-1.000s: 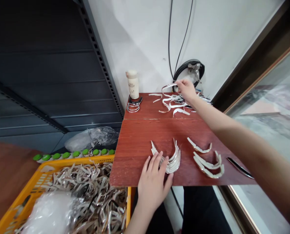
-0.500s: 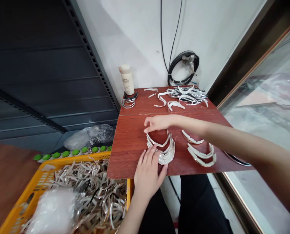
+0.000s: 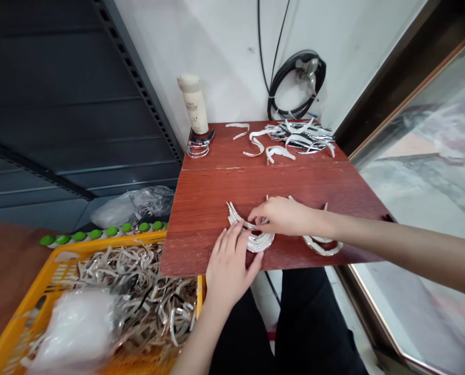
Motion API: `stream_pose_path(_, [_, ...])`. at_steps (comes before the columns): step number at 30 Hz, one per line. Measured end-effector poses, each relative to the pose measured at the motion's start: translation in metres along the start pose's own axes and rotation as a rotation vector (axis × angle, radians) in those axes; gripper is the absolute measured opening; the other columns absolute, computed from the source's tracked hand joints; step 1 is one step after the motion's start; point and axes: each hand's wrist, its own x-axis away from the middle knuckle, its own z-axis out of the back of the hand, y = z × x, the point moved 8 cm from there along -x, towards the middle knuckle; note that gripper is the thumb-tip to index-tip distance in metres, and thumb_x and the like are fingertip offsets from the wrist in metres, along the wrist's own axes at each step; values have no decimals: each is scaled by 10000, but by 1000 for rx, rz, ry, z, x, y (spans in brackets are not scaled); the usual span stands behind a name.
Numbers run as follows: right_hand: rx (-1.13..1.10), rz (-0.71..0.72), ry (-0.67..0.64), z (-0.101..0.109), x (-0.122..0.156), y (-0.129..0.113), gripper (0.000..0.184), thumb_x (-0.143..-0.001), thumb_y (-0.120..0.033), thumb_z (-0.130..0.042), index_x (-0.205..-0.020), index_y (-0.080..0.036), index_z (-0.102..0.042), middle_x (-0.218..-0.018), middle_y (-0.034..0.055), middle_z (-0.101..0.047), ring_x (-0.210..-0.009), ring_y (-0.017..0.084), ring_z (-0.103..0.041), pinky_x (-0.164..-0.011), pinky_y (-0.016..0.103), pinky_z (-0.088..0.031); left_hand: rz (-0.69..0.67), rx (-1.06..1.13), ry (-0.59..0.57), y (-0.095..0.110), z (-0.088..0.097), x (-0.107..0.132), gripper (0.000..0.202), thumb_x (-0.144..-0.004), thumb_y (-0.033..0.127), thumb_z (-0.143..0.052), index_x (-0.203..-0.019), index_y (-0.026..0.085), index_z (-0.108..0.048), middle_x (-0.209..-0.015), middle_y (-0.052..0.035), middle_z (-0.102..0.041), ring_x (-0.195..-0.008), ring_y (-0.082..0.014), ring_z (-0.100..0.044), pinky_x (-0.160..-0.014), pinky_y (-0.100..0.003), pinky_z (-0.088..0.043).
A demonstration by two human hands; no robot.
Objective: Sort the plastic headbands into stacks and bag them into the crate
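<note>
On the red wooden table (image 3: 216, 187) near its front edge lies a nested stack of curved white strips (image 3: 251, 237). My left hand (image 3: 230, 263) rests flat beside the stack with fingers stretched out, its fingertips touching the stack's left end. My right hand (image 3: 283, 216) reaches in from the right and lies over the stack's top, fingers bent down onto the strips. A second small pile of curved strips (image 3: 320, 245) lies just right of it, partly hidden by my right wrist.
A loose heap of white strips (image 3: 294, 138) lies at the table's back, by a white bottle (image 3: 193, 107) and metal rings (image 3: 197, 148). Coiled black cable (image 3: 294, 86) hangs on the wall. A yellow crate (image 3: 79, 250) of strips and a plastic bag stands at left.
My right hand went from the back heap to the front stack with a curved strip and now presses it onto the stack. My left hand stayed at the stack.
</note>
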Motion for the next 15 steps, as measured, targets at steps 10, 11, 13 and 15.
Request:
stream_pose_path(10, [30, 98, 80, 0, 7, -6, 121, -951, -185, -514, -960, -201, -633, -932, 44, -687, -843, 183, -630, -691, 269, -382, 22, 53, 82, -2, 7, 3, 473, -915, 426, -583, -1284, 157, -458, -1446, -173, -509, -1312, -274, -519, -1089, -447, -460])
stream_pose_path(11, [8, 121, 86, 0, 9, -7, 115, -948, -199, -531, -978, -198, -642, -976, 52, -684, -886, 191, -634, -730, 279, -404, 19, 67, 76, -2, 6, 4, 446, -915, 426, -585, -1260, 166, -471, -1434, -165, -521, -1312, -272, -519, -1089, -445, -462])
stream_pose_path(13, [-26, 148, 80, -2, 12, -7, 117, -929, -239, -580, -1001, -194, -661, -1005, 61, -679, -925, 205, -638, -792, 304, -434, 8, 89, 54, -2, 4, 4, 406, -921, 418, -582, -1238, 183, -485, -1419, -148, -536, -1321, -268, -511, -1093, -447, -461])
stream_pose_path(15, [-40, 170, 60, -3, 13, -8, 116, -906, -264, -620, -974, -193, -682, -996, 60, -677, -935, 213, -639, -831, 322, -448, 4, 100, 37, -2, 2, 4, 379, -925, 405, -579, -1229, 195, -493, -1419, -132, -537, -1328, -265, -504, -1100, -452, -456])
